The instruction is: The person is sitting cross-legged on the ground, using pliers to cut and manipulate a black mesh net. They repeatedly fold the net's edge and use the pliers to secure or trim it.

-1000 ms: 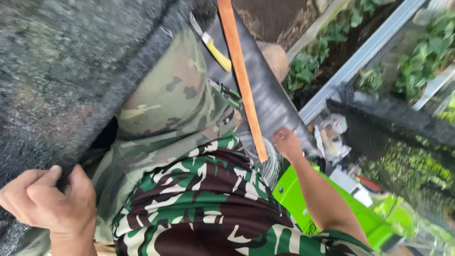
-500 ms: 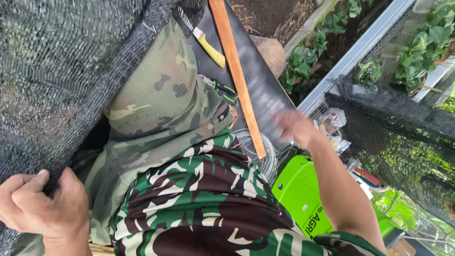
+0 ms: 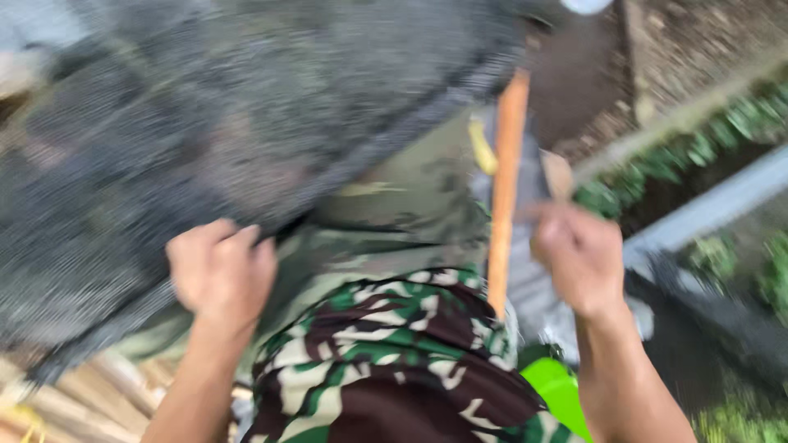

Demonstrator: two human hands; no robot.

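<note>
Two hands are in view, both mine, raised in front of my camouflage trousers [image 3: 386,361]. My left hand [image 3: 220,275] is curled tight, fingers [image 3: 238,242] closed on the lower edge of the dark shade net [image 3: 230,115], a coarse woven mesh that hangs in a broad sheet across the upper left of the view. My left forearm rises from the bottom edge, wrist straight, knuckles up. My right hand [image 3: 579,258] is a loose fist, back toward the camera; motion blur prevents telling whether its fingers hold anything. It sits just right of the orange strap [image 3: 505,180], a flat narrow band whose long axis runs near vertical, top tilted slightly right. Bamboo slats [image 3: 90,402] lie at the lower left. A bright green object [image 3: 558,394] shows between trousers and right forearm.
</note>
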